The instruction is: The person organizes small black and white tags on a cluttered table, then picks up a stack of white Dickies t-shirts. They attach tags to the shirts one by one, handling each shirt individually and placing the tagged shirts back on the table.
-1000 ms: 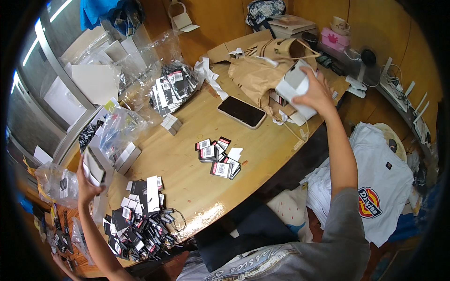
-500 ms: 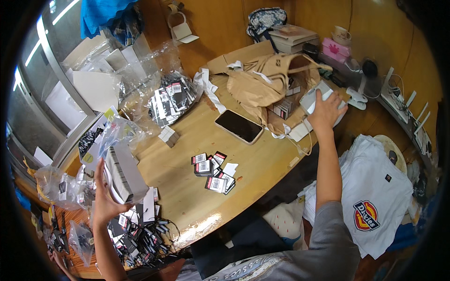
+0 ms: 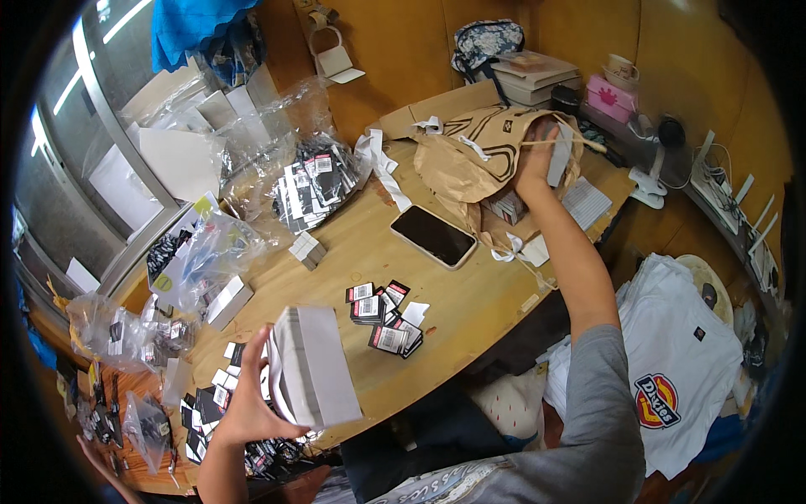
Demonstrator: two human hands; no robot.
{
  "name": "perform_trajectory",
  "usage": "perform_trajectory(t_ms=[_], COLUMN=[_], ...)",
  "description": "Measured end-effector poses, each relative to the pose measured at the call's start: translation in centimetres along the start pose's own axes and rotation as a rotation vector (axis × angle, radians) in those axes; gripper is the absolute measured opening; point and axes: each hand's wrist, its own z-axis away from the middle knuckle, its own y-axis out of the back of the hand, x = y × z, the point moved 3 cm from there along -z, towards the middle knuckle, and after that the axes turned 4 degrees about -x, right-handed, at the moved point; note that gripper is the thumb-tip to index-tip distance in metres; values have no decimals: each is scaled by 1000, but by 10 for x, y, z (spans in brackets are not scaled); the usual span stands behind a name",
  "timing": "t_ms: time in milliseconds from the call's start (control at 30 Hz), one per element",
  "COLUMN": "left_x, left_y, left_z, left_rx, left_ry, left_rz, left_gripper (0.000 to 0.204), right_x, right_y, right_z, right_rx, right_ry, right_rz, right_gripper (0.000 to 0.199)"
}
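My left hand point(image 3: 252, 399) grips a white box point(image 3: 336, 370) over the near left of the table, its thumb at the lower edge. Grey, layered edges show along the box's side. My right hand point(image 3: 533, 160) is inside the mouth of a brown paper bag point(image 3: 457, 164). It holds a white block-like box point(image 3: 558, 160) against the bag's opening, with its fingertips partly hidden. More small boxes point(image 3: 506, 206) show through the bag's side. Between my hands lie a dark-screened phone point(image 3: 432, 237) and a loose group of black-and-white tags point(image 3: 386, 319).
Plastic-wrapped tags point(image 3: 315, 185) lie at the back left. A small white block point(image 3: 307, 249) and a white box point(image 3: 228, 302) stand nearer. A tag heap point(image 3: 210, 403) spreads below my left hand. White shirts point(image 3: 680, 361) are piled right. Another person's arm point(image 3: 109, 470) shows lower left.
My left hand has brought its box right and nearer to me. My right hand has moved from beside the bag into its mouth with the white box, uncovering a lined sheet on the table.
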Motion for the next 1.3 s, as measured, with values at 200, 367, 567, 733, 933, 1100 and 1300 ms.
perform_trajectory(t_ms=[200, 367, 567, 733, 933, 1100, 1300], left_x=[-1, 12, 32, 67, 47, -22, -140], left_y=[-12, -40, -102, -144, -185, -110, -3], left_z=[7, -40, -96, -122, -155, -186, -185], left_rx=[-64, -47, -114, -235, -285, 75, 341], left_ry=[-23, -85, 29, 92, -42, -129, 514], left_rz=[-207, -94, 699, 1105, 858, -109, -868], left_gripper=[120, 112, 105, 108, 98, 86, 86], right_x=[-21, -51, -178, -136, -102, -51, -17], right_y=[24, 62, 86, 112, 115, 105, 104], right_z=[27, 85, 204, 231, 223, 192, 102], right_rx=[-890, -279, -545, -428, -405, -391, -481], right_ry=[-556, -56, -38, -481, -487, -575, -545], right_rz=[454, -287, -1692, -1797, -1794, -1815, -907], right_gripper=[91, 84, 117, 101, 85, 79, 79])
